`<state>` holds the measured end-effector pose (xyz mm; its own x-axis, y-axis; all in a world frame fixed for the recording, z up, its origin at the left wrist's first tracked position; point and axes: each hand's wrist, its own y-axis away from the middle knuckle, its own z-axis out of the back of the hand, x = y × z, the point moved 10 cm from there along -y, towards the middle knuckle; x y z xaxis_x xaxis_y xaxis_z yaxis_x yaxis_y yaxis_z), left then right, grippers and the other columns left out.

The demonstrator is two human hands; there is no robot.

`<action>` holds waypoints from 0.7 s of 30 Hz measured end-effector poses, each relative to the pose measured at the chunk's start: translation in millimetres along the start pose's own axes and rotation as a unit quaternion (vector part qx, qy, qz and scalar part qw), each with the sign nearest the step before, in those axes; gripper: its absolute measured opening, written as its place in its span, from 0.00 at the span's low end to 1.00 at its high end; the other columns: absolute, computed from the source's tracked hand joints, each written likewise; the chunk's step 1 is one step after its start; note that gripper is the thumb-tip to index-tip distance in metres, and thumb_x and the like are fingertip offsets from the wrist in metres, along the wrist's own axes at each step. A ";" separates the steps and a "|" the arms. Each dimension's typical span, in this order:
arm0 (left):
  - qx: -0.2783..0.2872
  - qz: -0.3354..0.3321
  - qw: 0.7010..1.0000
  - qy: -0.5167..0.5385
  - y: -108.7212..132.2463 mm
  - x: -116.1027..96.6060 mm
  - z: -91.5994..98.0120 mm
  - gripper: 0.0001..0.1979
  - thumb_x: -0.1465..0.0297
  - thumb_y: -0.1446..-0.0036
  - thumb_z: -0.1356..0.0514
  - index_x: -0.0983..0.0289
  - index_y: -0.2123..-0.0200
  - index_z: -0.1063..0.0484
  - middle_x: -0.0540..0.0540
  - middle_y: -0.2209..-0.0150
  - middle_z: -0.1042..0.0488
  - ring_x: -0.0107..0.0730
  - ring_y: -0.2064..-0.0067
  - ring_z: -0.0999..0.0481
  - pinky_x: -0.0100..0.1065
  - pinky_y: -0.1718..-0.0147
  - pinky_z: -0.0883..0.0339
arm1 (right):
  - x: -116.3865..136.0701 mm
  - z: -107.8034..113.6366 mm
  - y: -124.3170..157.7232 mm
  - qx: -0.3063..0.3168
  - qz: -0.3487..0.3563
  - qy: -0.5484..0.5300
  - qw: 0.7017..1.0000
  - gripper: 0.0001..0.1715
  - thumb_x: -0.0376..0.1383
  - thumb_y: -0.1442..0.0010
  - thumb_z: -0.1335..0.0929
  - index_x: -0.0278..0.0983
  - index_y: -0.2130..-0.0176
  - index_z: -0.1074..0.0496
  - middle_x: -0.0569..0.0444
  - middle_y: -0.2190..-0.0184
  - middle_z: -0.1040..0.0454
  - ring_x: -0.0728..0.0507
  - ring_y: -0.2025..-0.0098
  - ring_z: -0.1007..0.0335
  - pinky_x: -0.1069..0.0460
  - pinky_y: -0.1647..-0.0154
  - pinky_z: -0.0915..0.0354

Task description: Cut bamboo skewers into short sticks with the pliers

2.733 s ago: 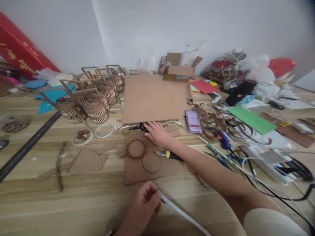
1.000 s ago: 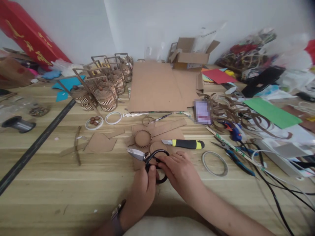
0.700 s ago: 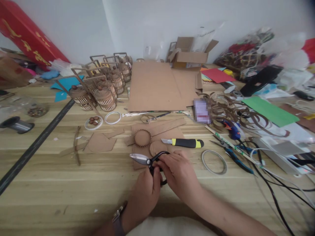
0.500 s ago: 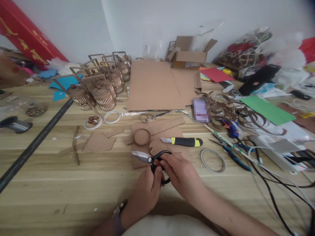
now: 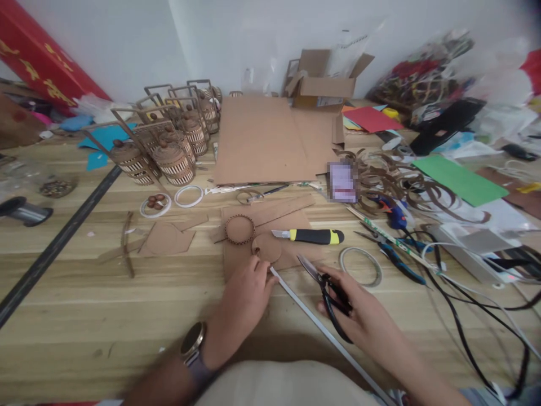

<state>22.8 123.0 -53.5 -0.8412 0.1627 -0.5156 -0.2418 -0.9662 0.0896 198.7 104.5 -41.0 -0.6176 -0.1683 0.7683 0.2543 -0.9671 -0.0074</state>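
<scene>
My right hand point(image 5: 363, 318) grips black-handled scissors point(image 5: 327, 290), blades pointing up and left, above the wooden table. My left hand point(image 5: 245, 296), with a watch on the wrist, pinches the end of a thin white strip point(image 5: 321, 330) that runs down to the right, passing under the scissors. Just beyond my left fingers lies a brown cardboard piece point(image 5: 291, 254) with a cardboard disc point(image 5: 266, 247) and a toothed ring point(image 5: 239, 229) on it. A yellow-and-black utility knife point(image 5: 310, 235) rests to the right of the disc.
A large cardboard sheet point(image 5: 270, 138) and an open box point(image 5: 323, 84) lie behind. Small woven basket models point(image 5: 169, 149) stand at back left. A tape ring point(image 5: 360, 265), pliers point(image 5: 393, 254), cables and coloured paper crowd the right side. Cardboard scraps point(image 5: 167, 238) lie left.
Both hands were together on the scissors; now my right hand has carried them to the right. My left hand has let go and pinches the white strip.
</scene>
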 end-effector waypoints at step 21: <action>0.045 -0.040 0.989 0.133 -8.0 -5.2 -21.6 0.07 0.75 0.39 0.45 0.63 0.67 0.27 0.53 0.64 0.28 0.33 0.64 0.28 0.33 0.63 0.35 | -20.2 -33.6 12.2 0.084 -0.065 0.051 0.993 0.16 0.28 0.49 0.37 0.42 0.60 0.33 0.55 0.69 0.24 0.43 0.69 0.26 0.52 0.69 0.35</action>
<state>39.6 125.6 -69.9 -0.6635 0.1673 -0.7293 -0.3546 -0.9286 0.1096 189.2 89.7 -78.1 -0.7235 -0.0719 0.6865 0.2834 -0.9378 0.2004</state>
